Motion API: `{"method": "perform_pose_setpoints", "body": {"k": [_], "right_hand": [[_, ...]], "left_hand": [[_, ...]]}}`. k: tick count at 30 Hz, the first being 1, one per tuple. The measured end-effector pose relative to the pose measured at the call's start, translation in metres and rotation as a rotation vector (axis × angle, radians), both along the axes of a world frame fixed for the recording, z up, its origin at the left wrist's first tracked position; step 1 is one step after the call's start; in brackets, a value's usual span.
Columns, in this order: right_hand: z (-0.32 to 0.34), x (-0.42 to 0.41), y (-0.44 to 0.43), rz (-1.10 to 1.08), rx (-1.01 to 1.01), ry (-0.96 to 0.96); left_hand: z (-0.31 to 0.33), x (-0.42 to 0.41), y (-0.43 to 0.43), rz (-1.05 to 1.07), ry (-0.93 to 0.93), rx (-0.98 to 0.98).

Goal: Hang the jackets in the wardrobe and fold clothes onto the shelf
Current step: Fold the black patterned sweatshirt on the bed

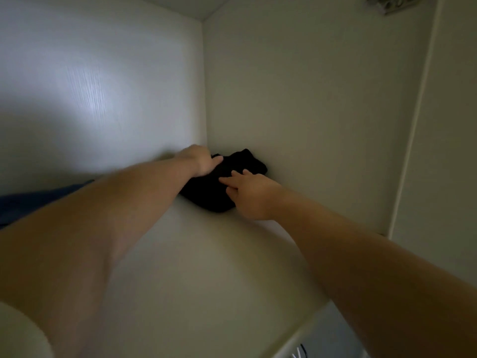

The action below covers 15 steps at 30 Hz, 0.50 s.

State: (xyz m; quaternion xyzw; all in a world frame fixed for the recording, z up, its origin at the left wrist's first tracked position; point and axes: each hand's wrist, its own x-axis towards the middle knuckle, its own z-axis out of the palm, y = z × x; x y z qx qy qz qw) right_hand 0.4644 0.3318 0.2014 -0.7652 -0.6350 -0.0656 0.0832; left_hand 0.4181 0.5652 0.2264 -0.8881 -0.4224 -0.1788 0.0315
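Note:
A folded black garment (242, 164) lies on the white wardrobe shelf (206, 267), tucked into the far right corner where the back wall meets the side wall. My left hand (201, 161) rests on the garment's left side, thumb laid across the top of the cloth. From the right, my right hand (247, 195) touches the garment's near edge with straight fingers. Both forearms stretch deep into the compartment.
A dark blue piece of clothing (33, 200) lies on the shelf at the left, partly behind my left arm. The wardrobe's side panel (309, 112) and back wall (103, 86) close in the corner. A grey cloth (389, 2) shows at the top right.

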Motion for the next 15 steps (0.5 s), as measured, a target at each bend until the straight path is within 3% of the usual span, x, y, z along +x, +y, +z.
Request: {"method": "perform_pose_setpoints", "body": {"k": [5, 9, 11, 15], "right_hand": [[0.010, -0.005, -0.043, -0.085, 0.277, 0.165], [0.001, -0.009, -0.101, -0.153, 0.423, 0.291], [-0.004, -0.015, -0.131, -0.185, 0.451, 0.291], [-0.009, -0.030, -0.193, -0.248, 0.474, 0.352]], "left_hand": [[0.027, -0.013, -0.069, -0.160, -0.041, 0.136], [-0.011, -0.038, -0.134, -0.344, 0.084, 0.387], [-0.023, -0.044, -0.143, -0.405, 0.188, 0.337], [-0.023, -0.047, -0.148, -0.246, 0.514, 0.205]]}}
